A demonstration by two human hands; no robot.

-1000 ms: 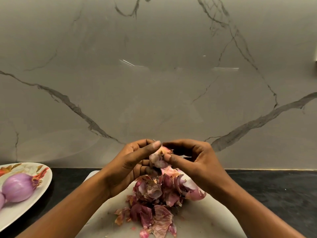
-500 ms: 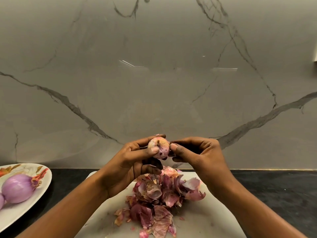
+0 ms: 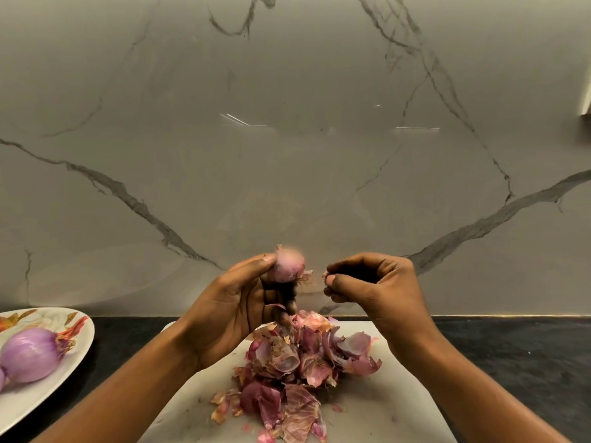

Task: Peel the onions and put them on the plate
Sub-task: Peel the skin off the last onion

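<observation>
White patterned plate (image 3: 22,410) far left on dark tabletop (image 3: 128,334), peeled purple onion (image 3: 30,354) lying on it. Left hand (image 3: 230,314) raised, fingers curled round small onion (image 3: 287,266), slightly blurred, above peel pile (image 3: 300,362) on white board (image 3: 383,410). Right hand (image 3: 374,282) just beside, apart from small onion, pinching tiny skin scrap (image 3: 325,276) at thumb and fingertips.

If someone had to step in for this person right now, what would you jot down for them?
Left hand holds a small onion up above the white board.
Right hand pinches a scrap of skin just beside that onion, not touching it.
Peels are piled on the board.
Done: one peeled onion lies on the plate at far left.
Left to do: probably finish stripping the held onion, then set it on the plate.
</observation>
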